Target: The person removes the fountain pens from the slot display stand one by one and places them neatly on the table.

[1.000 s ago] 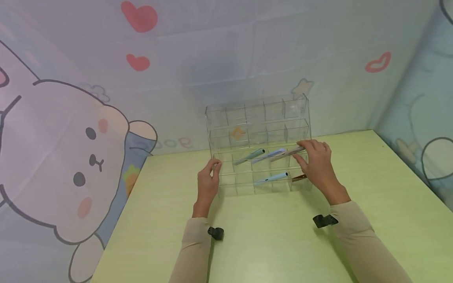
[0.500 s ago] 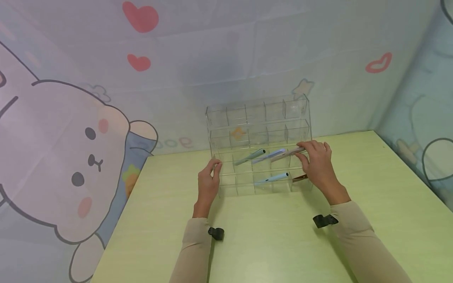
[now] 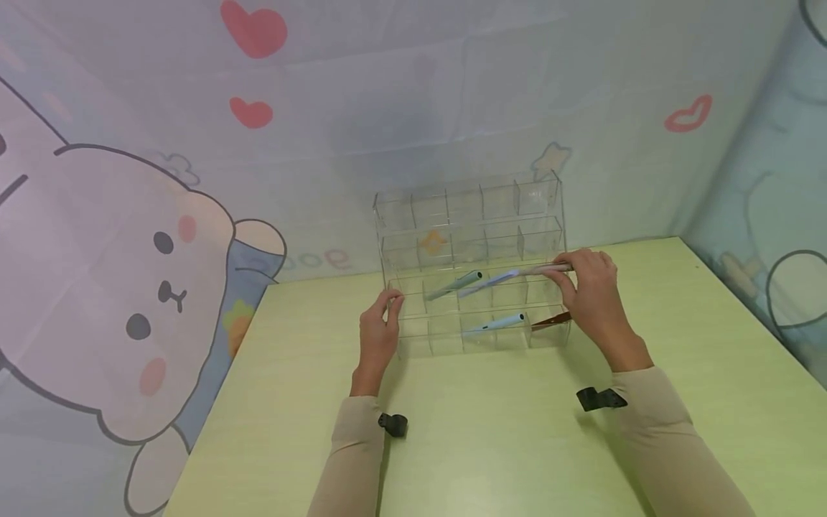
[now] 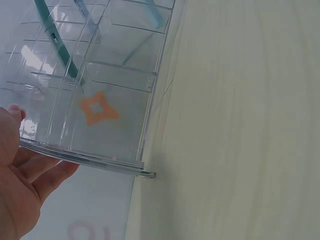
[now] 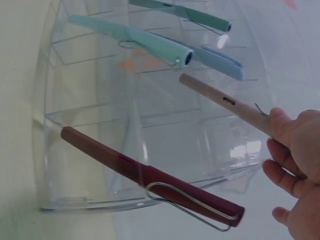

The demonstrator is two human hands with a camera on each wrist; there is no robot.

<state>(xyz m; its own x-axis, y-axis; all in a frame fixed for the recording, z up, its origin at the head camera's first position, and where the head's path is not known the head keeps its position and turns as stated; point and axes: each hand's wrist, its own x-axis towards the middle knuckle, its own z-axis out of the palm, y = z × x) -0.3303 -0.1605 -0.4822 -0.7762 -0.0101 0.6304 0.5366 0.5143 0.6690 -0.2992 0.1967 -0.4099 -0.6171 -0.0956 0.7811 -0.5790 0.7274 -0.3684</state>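
A clear, tiered acrylic pen rack (image 3: 413, 347) with divided compartments stands on the table. My left hand (image 3: 379, 334) grips its left side wall between thumb and fingers. At the rack's right side, my right hand (image 3: 591, 294) pinches the clip end of a beige pen (image 5: 207, 91), whose other end points left over the third tier down. In that tier lean a green pen (image 3: 457, 284) and a periwinkle pen (image 3: 487, 282). The lowest tier holds a light blue pen (image 3: 497, 324) and a dark red pen (image 5: 125, 167) with a wire clip, below my right hand.
The rack sits near the back of a pale yellow-green table (image 3: 478, 431), close to a printed cloth backdrop (image 3: 400, 86). A second cloth (image 3: 769, 215) hangs on the right. Black wrist cameras (image 3: 394, 425) are worn on both sleeves.
My right hand has shifted right and slightly up, drawing the beige pen rightward and turning it nearly level. More of the dark red pen shows. My left hand has stayed on the rack.
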